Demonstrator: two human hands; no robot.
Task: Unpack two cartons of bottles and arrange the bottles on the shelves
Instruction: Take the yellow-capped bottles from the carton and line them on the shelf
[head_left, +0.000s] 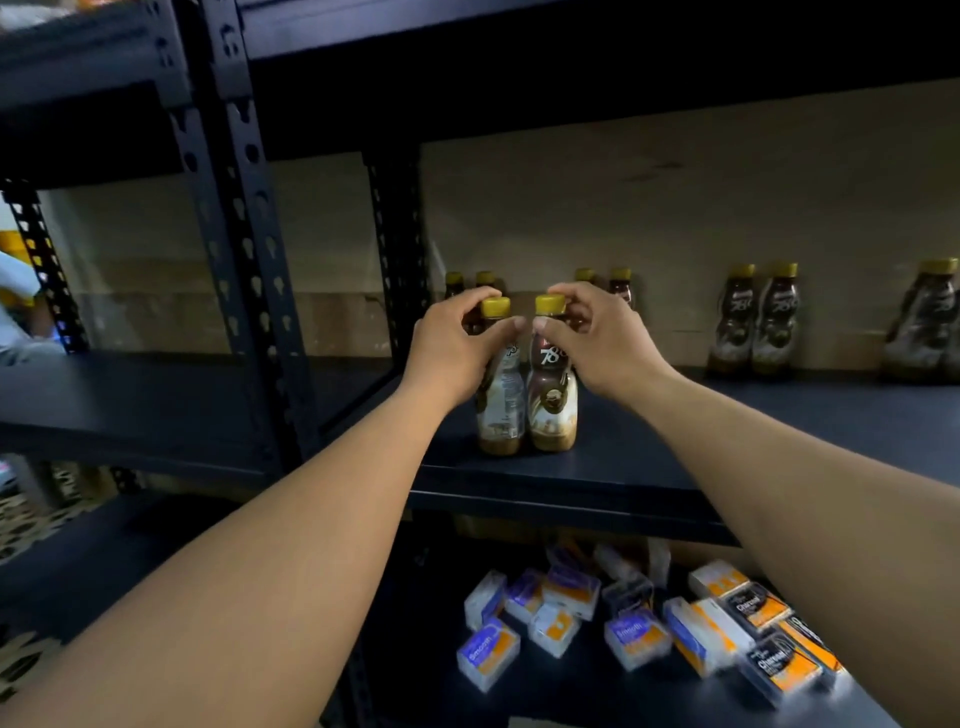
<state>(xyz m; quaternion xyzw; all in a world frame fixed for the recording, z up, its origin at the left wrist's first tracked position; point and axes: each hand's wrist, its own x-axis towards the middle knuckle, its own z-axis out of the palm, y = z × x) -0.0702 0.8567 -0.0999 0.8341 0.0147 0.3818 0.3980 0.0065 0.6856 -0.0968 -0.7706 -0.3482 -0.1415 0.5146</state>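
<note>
Two brown coffee bottles with yellow caps stand upright side by side near the front of the dark shelf board. My left hand grips the neck of the left bottle. My right hand grips the neck of the right bottle. The two bottles touch each other. Behind them, at the back of the shelf, more bottles of the same kind stand in pairs: one pair behind my left hand, another behind my right hand, a third pair further right, and one bottle at the right edge.
A black perforated upright post stands left of the bottles, with another shelf bay beyond it. The shelf below holds several small white, blue and orange boxes. An upper shelf board hangs overhead.
</note>
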